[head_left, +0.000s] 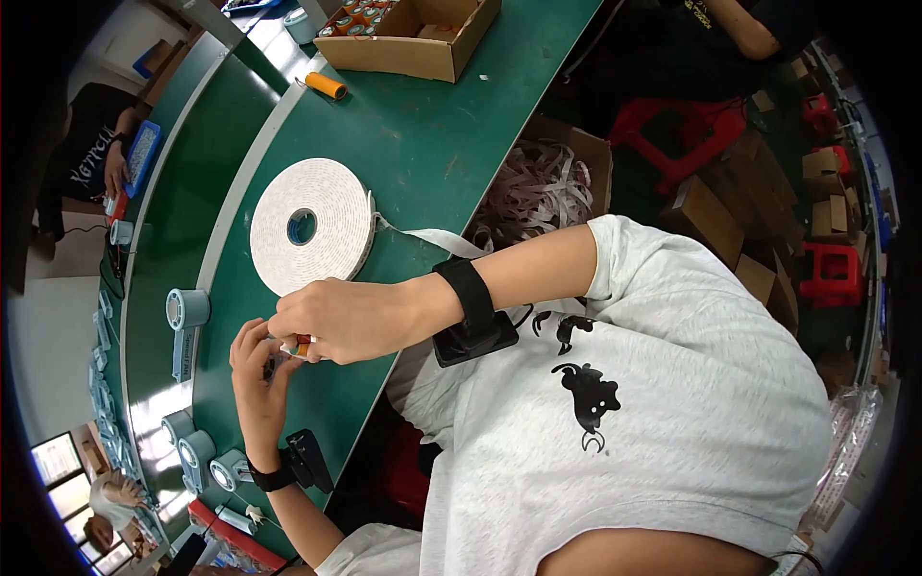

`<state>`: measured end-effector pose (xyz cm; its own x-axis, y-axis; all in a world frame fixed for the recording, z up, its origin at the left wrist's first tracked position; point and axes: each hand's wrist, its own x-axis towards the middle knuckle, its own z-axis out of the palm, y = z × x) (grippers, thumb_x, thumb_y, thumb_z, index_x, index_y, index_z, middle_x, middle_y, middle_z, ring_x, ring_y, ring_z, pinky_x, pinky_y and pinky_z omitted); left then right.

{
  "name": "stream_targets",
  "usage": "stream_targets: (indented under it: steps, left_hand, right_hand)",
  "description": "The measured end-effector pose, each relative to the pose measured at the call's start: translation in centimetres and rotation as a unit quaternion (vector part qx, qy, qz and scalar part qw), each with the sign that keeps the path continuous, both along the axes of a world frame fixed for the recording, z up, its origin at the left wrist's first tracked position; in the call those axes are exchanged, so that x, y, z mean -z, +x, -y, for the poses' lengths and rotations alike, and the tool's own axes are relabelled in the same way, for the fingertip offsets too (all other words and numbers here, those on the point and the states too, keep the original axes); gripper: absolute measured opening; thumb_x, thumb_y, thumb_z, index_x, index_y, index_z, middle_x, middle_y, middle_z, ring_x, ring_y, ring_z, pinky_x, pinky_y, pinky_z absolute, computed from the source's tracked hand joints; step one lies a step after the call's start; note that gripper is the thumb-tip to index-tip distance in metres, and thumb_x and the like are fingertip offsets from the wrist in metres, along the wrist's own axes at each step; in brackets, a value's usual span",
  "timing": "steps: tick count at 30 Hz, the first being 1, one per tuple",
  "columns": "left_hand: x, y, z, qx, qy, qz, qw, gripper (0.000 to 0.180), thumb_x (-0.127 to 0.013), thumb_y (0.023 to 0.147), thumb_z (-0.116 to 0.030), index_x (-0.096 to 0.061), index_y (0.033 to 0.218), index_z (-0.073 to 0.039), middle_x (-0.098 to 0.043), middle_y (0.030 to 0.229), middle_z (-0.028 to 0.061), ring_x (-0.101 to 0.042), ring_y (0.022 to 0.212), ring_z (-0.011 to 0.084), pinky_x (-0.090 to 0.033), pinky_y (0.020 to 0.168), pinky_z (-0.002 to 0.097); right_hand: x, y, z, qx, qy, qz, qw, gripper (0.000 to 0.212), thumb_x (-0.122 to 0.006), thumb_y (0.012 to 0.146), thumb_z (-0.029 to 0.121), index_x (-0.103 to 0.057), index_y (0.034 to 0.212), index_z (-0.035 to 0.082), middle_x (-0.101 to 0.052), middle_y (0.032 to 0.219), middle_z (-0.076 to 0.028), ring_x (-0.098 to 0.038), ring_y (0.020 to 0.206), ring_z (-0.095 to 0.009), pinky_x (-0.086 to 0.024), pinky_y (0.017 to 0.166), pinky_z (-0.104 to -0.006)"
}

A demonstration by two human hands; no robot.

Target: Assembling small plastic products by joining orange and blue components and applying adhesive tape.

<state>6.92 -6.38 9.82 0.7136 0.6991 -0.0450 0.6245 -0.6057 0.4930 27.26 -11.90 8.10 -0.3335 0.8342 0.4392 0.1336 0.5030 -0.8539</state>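
Note:
My right hand reaches in from the right, fingers curled over a small orange-and-white piece. Most of that piece is hidden by the fingers, so its kind is unclear. Below and to the left, my left hand meets it with bent fingers and thumb closed around the same spot. Both hands are held over the green table, just below a large roll of white foam tape. From the roll a loose strip runs right, past the table edge behind my right forearm.
An orange battery cell lies near a cardboard box of similar cells. Light-blue handheld fans stand along the table's left side. A carton of tangled white strips sits beyond the table edge. Co-workers sit nearby, with red stools around.

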Motion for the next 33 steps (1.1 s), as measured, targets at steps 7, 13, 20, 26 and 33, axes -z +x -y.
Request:
stream_targets:
  steps: [7, 13, 20, 26, 33]
  left_hand:
    - [2.5, 0.1, 1.1, -0.117, -0.016, 0.145, 0.982, 0.024, -0.051, 0.078, 0.001, -0.049, 0.102, 0.002, -0.047, 0.117, 0.0137, -0.038, 0.113, 0.0299, -0.030, 0.095, 0.0376]
    - [2.9, 1.0, 1.8, -0.054, 0.194, 0.027, 0.979, 0.023, -0.047, 0.080, 0.000, -0.048, 0.103, 0.001, -0.049, 0.109, 0.0124, -0.040, 0.111, 0.0294, -0.029, 0.095, 0.0381]
    - [2.5, 1.2, 2.0, -0.048, 0.203, 0.030, 0.978, 0.020, -0.045, 0.083, 0.000, -0.048, 0.103, 0.000, -0.049, 0.099, 0.0107, -0.042, 0.103, 0.0255, -0.033, 0.089, 0.0351]
    - [2.4, 1.7, 1.6, -0.207, 0.037, 0.183, 0.960, 0.012, -0.043, 0.087, -0.002, -0.046, 0.099, 0.002, -0.052, 0.088, 0.0086, -0.044, 0.074, 0.0159, -0.039, 0.069, 0.0256]
    - [3.6, 0.5, 1.2, -0.218, -0.043, 0.326, 0.919, 0.006, -0.041, 0.089, -0.005, -0.042, 0.092, 0.001, -0.053, 0.090, 0.0069, -0.041, 0.068, 0.0112, -0.038, 0.065, 0.0225]
  right_hand:
    - [-0.5, -0.9, 0.8, 0.057, 0.173, 0.182, 0.966, 0.016, -0.055, 0.068, -0.004, -0.048, 0.081, -0.002, -0.051, 0.078, -0.013, -0.054, 0.065, -0.028, -0.045, 0.057, -0.0364]
    - [-0.9, -0.7, 0.8, 0.054, 0.203, 0.162, 0.964, 0.016, -0.054, 0.067, -0.004, -0.047, 0.080, 0.000, -0.051, 0.080, -0.012, -0.053, 0.067, -0.028, -0.045, 0.057, -0.0364]
    - [0.0, -0.6, 0.6, 0.059, 0.195, 0.187, 0.961, 0.016, -0.054, 0.067, -0.005, -0.046, 0.080, 0.000, -0.050, 0.079, -0.012, -0.053, 0.069, -0.027, -0.046, 0.058, -0.0364]
    - [-0.3, -1.0, -0.5, 0.009, 0.146, 0.309, 0.940, 0.015, -0.053, 0.071, -0.001, -0.053, 0.085, -0.004, -0.058, 0.082, -0.017, -0.058, 0.075, -0.033, -0.048, 0.061, -0.0413]
    - [-2.0, -2.4, -4.1, -0.119, 0.073, 0.388, 0.911, 0.011, -0.053, 0.074, 0.004, -0.057, 0.082, -0.002, -0.061, 0.081, -0.017, -0.060, 0.078, -0.033, -0.049, 0.064, -0.0414]
